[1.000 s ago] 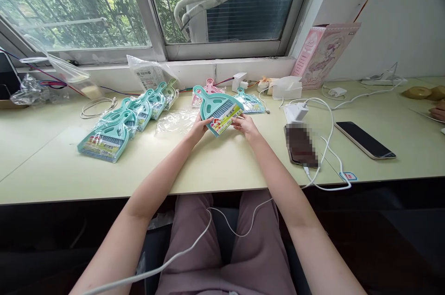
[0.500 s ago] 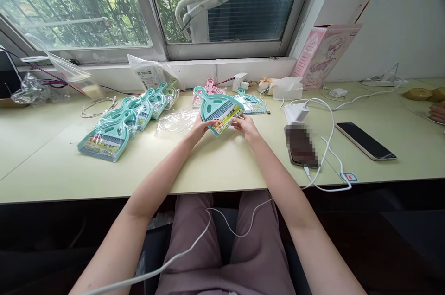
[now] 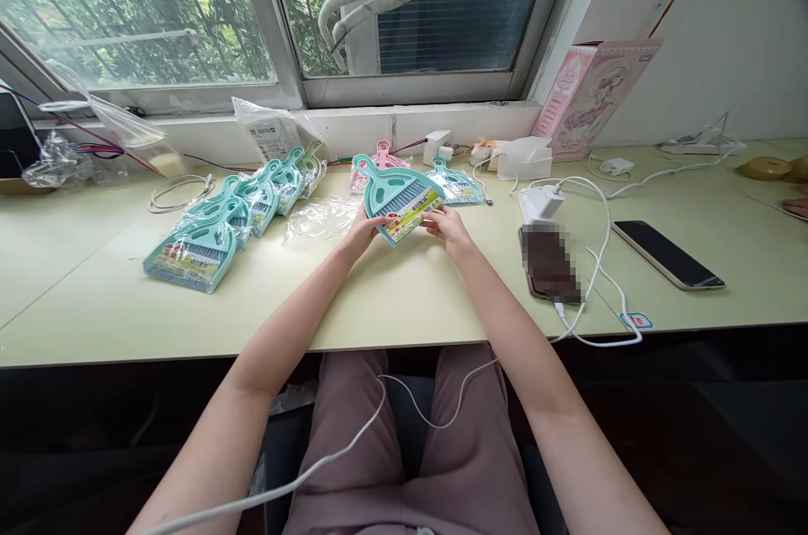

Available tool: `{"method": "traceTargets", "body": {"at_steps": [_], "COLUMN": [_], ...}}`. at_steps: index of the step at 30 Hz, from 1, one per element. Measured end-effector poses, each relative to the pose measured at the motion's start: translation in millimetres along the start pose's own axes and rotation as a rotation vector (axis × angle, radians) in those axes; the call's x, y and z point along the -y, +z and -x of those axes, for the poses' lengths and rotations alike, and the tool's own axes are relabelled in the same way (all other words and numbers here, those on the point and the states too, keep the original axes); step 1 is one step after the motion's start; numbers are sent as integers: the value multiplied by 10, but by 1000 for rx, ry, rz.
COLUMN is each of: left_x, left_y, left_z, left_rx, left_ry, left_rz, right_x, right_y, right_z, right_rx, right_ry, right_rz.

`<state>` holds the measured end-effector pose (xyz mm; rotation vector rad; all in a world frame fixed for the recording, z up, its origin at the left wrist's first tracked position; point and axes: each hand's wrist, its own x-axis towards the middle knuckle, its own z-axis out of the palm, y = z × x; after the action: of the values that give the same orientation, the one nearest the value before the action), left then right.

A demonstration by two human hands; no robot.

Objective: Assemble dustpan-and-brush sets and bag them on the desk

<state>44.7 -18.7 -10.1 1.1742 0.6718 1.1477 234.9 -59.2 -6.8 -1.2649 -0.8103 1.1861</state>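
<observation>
Between left grip (image 3: 361, 233) and right grip (image 3: 449, 229) tilts a teal dustpan (image 3: 392, 183).

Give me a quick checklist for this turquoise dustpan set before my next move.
1. Left hand grip on the dustpan set: ok, thumb over its face.
2. Right hand grip: cannot tell; fingertips are at the edge, but the underside is hidden.
3. Label showing: ok, printed side visible.
4. Brush paired with the pan: ok, bristles lie over it.
5. Wrapping on the held set: cannot tell; some clear plastic lies on the desk nearby.
6. Phone clear of the cable: not ok, the white cable is plugged in.
</observation>
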Motion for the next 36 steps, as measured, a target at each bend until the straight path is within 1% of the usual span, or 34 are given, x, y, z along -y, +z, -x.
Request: {"method": "traceTargets", "body": {"at_steps": [7, 13, 18, 23, 29, 32, 36], "left_x": [17, 15, 12, 14, 5, 18, 20], "left_y": [-4, 10, 20, 20, 20, -17, -41], "left_z": [-14, 6, 22, 23, 49, 49, 67], "left_rx": [4, 12, 26, 1, -31, -16, 31], "left_ry": [-5, 9, 7, -30, -44, -70, -49], "left_rz": [-28, -25, -43, -75, -91, -103, -158], "right_x": [48, 31, 21, 21, 69, 50, -4], "right_y": [8, 4, -3, 2, 84, 99, 67], "right_z": [38, 33, 20, 9, 72, 76, 52], "right_rx": [-16, -31, -62, -74, -119, -114, -104], "right_ry": [38, 18, 31, 37, 60, 61, 31], "right_rz": [-2, -41, -54, -78, -110, -121, -134]}}
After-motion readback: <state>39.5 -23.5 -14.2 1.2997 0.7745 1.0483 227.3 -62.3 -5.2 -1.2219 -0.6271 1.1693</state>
